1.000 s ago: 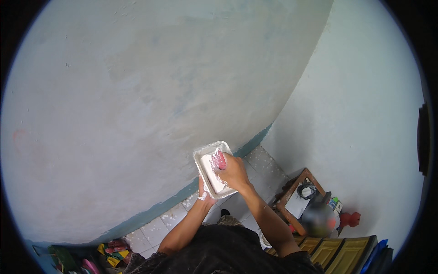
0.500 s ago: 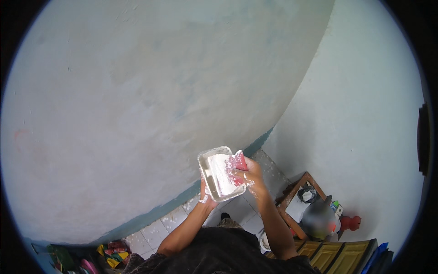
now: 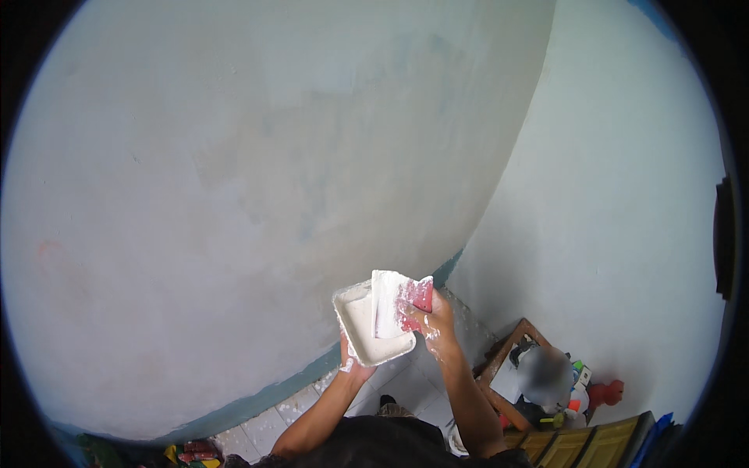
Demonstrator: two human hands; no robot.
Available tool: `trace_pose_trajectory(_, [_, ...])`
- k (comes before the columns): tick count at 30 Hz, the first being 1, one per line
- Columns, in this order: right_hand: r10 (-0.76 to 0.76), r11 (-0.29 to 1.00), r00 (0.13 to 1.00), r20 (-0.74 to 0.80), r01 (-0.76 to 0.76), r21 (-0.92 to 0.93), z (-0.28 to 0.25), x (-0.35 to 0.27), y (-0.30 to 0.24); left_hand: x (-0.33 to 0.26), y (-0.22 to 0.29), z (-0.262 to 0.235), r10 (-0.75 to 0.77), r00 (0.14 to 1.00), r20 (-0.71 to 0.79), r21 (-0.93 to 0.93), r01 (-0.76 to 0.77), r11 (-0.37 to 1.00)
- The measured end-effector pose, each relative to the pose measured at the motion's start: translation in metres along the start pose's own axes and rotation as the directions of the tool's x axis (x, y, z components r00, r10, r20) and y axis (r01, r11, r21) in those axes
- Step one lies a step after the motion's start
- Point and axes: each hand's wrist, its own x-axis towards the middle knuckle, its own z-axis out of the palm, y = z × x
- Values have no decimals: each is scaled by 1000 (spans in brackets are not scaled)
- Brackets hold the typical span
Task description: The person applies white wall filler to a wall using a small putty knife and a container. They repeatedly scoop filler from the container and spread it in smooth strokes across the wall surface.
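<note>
My left hand is closed under the near left side of a shallow rectangular tray and holds it up in front of the wall. White paste coats the inside of the tray. In my right hand is a wide putty spreader, gripped by its red, paste-smeared back edge. Its white-coated blade lies over the right part of the tray, and its top corner stands past the far rim. Whether the blade touches the paste I cannot tell. White smears mark both hands.
A patchy grey-white wall with a blue-green base strip rises ahead, meeting a pale wall on the right. A wooden-framed table with clutter and a yellow-brown panelled piece stand at lower right. Bags lie lower left.
The spreader has come up from inside the tray and shifted toward its far rim, with more blade showing. Tray and hands now sit a little lower in the picture.
</note>
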Motion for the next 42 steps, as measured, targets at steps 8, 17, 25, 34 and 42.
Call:
trace_pose_trajectory(8, [-15,998,999,-40,17,63,-5,6,16,-1,1,-15,10,1000,1,11,-10,1000])
trace_pose_trajectory(17, [7,998,999,-53,-3,65,-7,8,18,0,1,-52,52,994,-99,32,-49,998])
trace_pose_trajectory(25, [45,917,999,-15,-35,397,-9,7,43,-2,1,-99,37,994,-98,-26,-40,999])
trace_pose_trajectory(34, [10,817,1000,24,-22,576,20,1,19,-41,-3,-107,36,998,-57,-51,-39,998])
trace_pose_trajectory(42, [-166,811,985,42,112,575,28,4,13,-42,-6,-166,64,998,-20,-87,-66,994])
